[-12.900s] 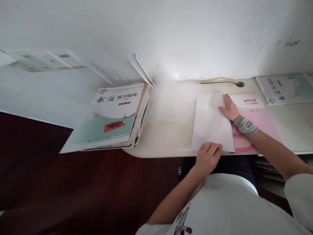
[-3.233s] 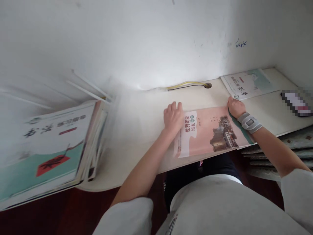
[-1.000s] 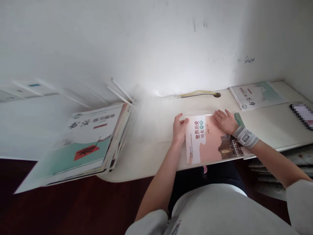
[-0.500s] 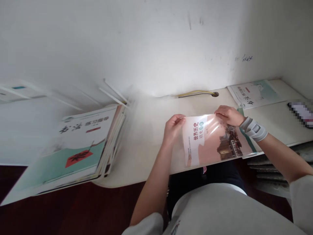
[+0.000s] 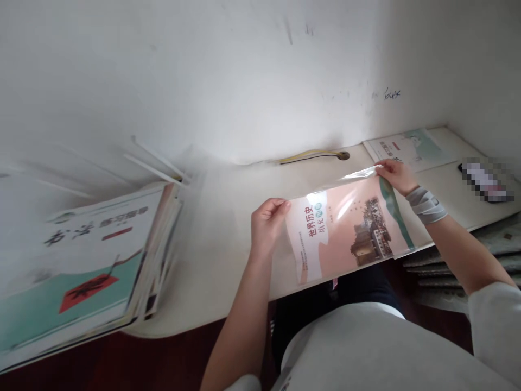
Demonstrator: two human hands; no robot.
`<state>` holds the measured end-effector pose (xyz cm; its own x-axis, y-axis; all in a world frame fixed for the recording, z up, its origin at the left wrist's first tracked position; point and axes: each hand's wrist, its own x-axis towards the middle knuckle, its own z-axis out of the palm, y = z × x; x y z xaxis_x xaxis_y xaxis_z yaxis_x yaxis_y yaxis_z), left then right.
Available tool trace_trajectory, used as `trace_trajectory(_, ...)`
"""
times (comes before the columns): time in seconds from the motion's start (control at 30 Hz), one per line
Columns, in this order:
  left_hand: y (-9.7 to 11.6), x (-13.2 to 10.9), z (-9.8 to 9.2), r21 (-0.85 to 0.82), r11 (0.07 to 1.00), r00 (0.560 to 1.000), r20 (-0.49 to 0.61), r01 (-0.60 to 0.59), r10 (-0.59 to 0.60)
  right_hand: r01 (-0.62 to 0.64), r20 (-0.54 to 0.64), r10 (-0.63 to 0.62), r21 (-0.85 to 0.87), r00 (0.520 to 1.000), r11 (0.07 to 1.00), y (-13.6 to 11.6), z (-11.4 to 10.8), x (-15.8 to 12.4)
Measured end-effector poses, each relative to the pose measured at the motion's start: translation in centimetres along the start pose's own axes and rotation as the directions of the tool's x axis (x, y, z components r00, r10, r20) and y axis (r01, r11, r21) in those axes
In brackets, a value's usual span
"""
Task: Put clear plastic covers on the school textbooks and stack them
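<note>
A world history workbook (image 5: pixel 342 222) with a pink and white cover lies turned sideways at the table's front edge, a glossy clear plastic book cover (image 5: pixel 358 174) over it. My left hand (image 5: pixel 266 222) pinches the workbook's upper left corner between thumb and fingers. At the opposite upper corner, by the green band, my right hand (image 5: pixel 398 176) is closed on the edge of the clear plastic, which sticks out a little past the printed cover. A grey band wraps my right wrist.
Left on the table (image 5: pixel 220 271) stands a tall stack of books (image 5: pixel 93 244) with a calligraphy book on top. Another calligraphy book (image 5: pixel 411 149) lies at the back right, near a phone (image 5: pixel 486 182). A yellow cable (image 5: pixel 309 155) runs along the wall to a hole.
My right hand has slid along the top edge to the right corner, and that end of the workbook looks raised. My left hand keeps its corner. The view has shifted.
</note>
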<state>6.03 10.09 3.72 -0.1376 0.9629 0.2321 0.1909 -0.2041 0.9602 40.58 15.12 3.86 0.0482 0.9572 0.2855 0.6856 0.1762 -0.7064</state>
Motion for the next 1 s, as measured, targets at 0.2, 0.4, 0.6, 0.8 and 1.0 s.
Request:
trace_trajectory(0.2,-0.8,0.3,-0.2,-0.054,0.998,1.000,-0.002,0.024,-0.024,-0.361,0.158,0.330,0.553,0.931,0.751,0.5,0.1,-0.7)
trace_trajectory(0.4,-1.2,0.2,-0.2,-0.172,0.981,0.996,-0.003,0.087,-0.089,-0.355,0.237,0.265,0.570,0.935,0.741,0.3,-0.9,-1.7)
trace_trajectory(0.6,-1.4,1.0,0.3,-0.170,0.969,0.983,0.059,0.179,-0.171,-0.432,0.438,0.207,0.511,0.875,0.743,0.2,-3.3,-1.8)
trace_trajectory(0.8,-2.2,2.5,1.2,0.442,0.865,0.955,0.057,0.238,-0.292,-0.514,0.413,0.335,0.477,0.847,0.713,1.4,-1.4,-0.7)
trace_trajectory(1.0,-1.6,3.1,2.3,0.793,0.608,0.986,0.056,0.050,-0.155,-0.301,0.186,0.364,-0.297,0.913,0.906,1.2,0.6,-0.7)
